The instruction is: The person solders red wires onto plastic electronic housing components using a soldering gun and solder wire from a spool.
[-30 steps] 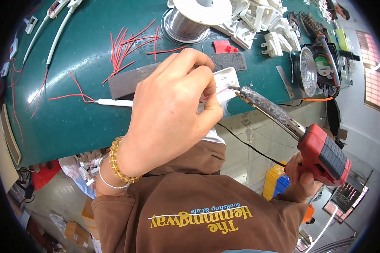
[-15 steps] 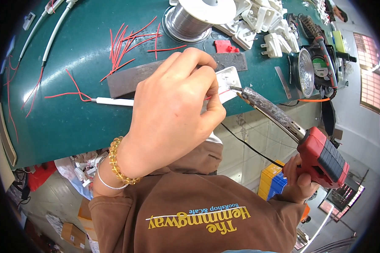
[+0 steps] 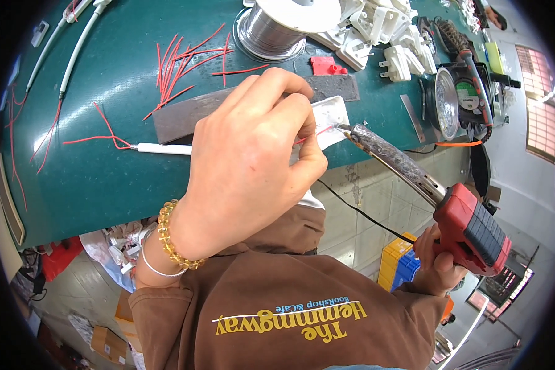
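Observation:
My left hand [image 3: 253, 160] is closed in a pinch on a thin red wire [image 3: 324, 130], whose end reaches over a small white plastic plug housing [image 3: 330, 112]. A white cable [image 3: 163, 148] with two red wires at its far end passes behind that hand. My right hand [image 3: 438, 259] grips the red and black handle of a soldering iron [image 3: 394, 154]. The iron's tip meets the housing close to the wire's end; whether it touches the wire I cannot tell. Under the housing and my left hand lies a dark grey bar [image 3: 185, 114].
Cut red wires [image 3: 177, 68] lie loose on the green table [image 3: 105, 197]. Behind them stands a solder wire spool [image 3: 277, 31]. White plugs [image 3: 376, 31] are heaped at the back, with a red plastic piece [image 3: 328, 66] nearby. A round metal tin [image 3: 445, 103] sits at the right.
The whole scene sits slightly further left in the picture. A little more of the red wire shows beyond my left fingers. Both hands keep their grips.

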Demonstrator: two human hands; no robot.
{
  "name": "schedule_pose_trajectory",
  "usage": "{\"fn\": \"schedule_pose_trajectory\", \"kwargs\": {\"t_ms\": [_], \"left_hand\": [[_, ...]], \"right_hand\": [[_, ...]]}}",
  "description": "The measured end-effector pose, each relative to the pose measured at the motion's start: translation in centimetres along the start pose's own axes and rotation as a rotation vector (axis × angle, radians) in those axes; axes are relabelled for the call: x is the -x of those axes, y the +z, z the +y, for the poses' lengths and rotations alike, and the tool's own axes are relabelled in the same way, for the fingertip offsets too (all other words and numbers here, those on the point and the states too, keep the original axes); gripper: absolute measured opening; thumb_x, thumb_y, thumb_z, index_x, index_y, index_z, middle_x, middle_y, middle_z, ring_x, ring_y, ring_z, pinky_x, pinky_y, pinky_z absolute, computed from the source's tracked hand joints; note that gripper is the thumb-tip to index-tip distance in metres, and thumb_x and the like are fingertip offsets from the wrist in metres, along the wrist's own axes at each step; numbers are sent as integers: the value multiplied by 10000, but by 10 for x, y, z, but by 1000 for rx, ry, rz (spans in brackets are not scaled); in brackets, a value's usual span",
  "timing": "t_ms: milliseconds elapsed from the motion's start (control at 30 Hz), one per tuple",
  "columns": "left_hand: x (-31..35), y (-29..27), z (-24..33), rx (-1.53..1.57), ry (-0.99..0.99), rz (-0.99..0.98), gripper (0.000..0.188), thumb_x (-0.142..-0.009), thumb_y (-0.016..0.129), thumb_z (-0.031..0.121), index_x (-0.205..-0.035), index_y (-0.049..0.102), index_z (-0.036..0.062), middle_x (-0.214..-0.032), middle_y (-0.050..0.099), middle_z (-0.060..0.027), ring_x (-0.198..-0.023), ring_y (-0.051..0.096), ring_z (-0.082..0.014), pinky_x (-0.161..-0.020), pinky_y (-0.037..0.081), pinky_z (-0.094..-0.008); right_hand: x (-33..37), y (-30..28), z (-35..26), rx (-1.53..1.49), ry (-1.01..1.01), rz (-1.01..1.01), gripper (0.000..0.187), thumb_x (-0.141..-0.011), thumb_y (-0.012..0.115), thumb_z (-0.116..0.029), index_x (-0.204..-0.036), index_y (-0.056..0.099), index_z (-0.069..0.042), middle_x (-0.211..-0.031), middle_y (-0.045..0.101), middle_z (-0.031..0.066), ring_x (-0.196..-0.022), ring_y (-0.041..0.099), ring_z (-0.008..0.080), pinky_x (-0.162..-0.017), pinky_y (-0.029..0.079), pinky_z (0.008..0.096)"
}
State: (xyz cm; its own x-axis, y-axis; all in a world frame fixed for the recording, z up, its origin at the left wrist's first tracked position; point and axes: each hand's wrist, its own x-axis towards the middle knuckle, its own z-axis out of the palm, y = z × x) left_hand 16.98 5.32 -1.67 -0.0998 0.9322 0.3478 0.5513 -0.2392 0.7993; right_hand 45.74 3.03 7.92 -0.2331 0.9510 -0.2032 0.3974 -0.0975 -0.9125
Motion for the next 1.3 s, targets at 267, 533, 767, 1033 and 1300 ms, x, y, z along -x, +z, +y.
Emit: {"fn": "schedule_pose_trajectory", "kwargs": {"t_ms": [267, 533, 767, 1033, 1300], "left_hand": [[-1, -1, 0, 6, -11, -14, 116, -658, 650, -13, -704, 545, 4, -951, 622, -91, -701, 591, -200, -568, 474, -283], [-1, -4, -3, 19, -16, -30, 114, -653, 655, -13, -706, 555, 0, -965, 623, -90, -705, 592, -202, -580, 479, -285], [-3, -4, 2, 29, -53, -65, 105, -655, 649, -30, -712, 564, -5, -976, 624, -94, -695, 591, -184, -566, 473, -268], [-3, -5, 2, 5, -54, -78, 92, -662, 644, -42, -722, 578, -16, -1009, 624, -104, -705, 587, -143, -549, 465, -240], [4, -14, 4, 75, 8, -25, 116, -697, 686, -38, -800, 641, -8, -1018, 631, -139, -759, 616, -187, -657, 492, -287]], "right_hand": [[1, -7, 5, 291, -54, -2, 635, -613, 794, -555, -887, 589, -20, -605, 525, -30, -539, 452, 92, -513, 326, 246], [15, -33, 17, 82, -80, -60, 480, -746, 751, -355, -962, 511, 0, -556, 502, -15, -462, 451, 100, -466, 337, 259], [-8, -36, 23, -61, -240, -451, 732, -819, 680, -452, -1267, 418, 64, -509, 470, -40, -416, 434, 78, -446, 346, 253], [-18, -24, 44, -118, -350, -358, 742, -824, 660, -478, -1281, 404, 47, -504, 458, -55, -433, 443, 79, -473, 360, 250], [-17, 1, 47, -247, -270, -102, 728, -830, 641, -501, -1266, 405, 31, -480, 438, -57, -400, 424, 80, -457, 368, 240]]}}
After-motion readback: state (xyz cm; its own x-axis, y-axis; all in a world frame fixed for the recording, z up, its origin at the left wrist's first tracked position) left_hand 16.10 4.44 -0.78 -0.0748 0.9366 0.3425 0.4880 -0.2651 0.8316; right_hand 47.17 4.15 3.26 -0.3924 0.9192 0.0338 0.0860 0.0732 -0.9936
